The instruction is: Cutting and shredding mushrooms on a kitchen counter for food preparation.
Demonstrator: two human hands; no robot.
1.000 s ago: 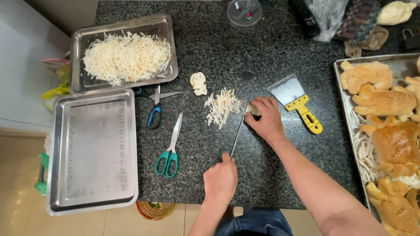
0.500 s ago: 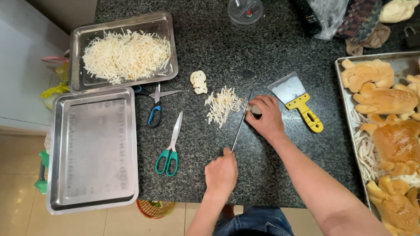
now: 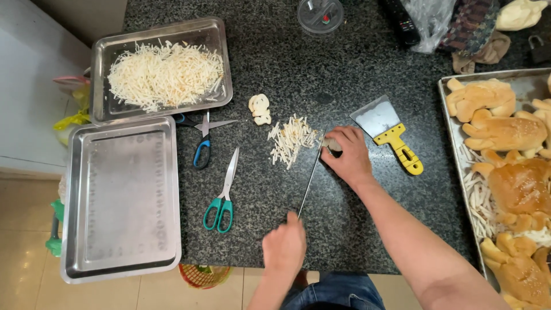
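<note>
Gripping the handle of a long knife in the closed left hand, near the front edge of the dark speckled counter, with the blade running up and away toward the right hand. Pinning a small pale piece of food flat against the counter under the curled fingers of the right hand, the knife's far end lying just beside that piece. Sitting immediately left of the blade, a loose heap of cut pale strips, and a little farther up-left, a small stack of pale slices. Lying just right of the right hand, a metal scraper with a yellow handle. Resting on the counter left of the knife, green-handled scissors and, beyond them, blue-handled scissors. Holding a heap of shredded strips, a steel tray at the upper left; lying below it with nothing inside, a second steel tray. Filling a third tray at the right edge, golden-brown bread-like pieces.
</note>
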